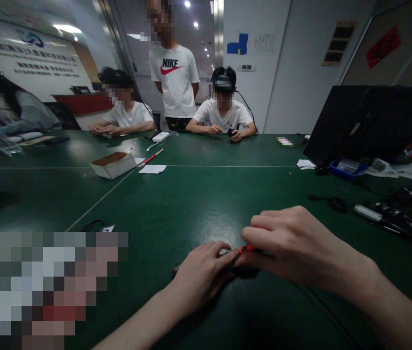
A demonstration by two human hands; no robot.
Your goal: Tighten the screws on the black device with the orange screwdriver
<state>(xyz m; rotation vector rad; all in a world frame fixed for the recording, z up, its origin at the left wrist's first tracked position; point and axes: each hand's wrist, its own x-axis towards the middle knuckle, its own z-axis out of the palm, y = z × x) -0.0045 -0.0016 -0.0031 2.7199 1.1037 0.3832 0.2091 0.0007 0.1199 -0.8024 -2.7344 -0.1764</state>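
My right hand [282, 240] is closed in a pinch around a slim orange-and-black tool [248, 248]. Most of the tool is hidden by the fingers, so its kind does not show. Just left of it, my left hand [206, 267] lies low over the green table [198, 204], its fingers bent around a small, thin object [223, 252]. Only bits of that object show between the fingers. A dark end [175, 270] pokes out left of the left wrist. The fingertips of both hands meet near the orange part.
A cardboard box [114, 165], paper [152, 169] and a red stick [151, 158] lie ahead to the left. On the right stand a black monitor [369, 126], a blue tray [348, 169] and tangled cables [403, 214]. A thin cable [324, 307] runs below my right forearm. Several people are across the table.
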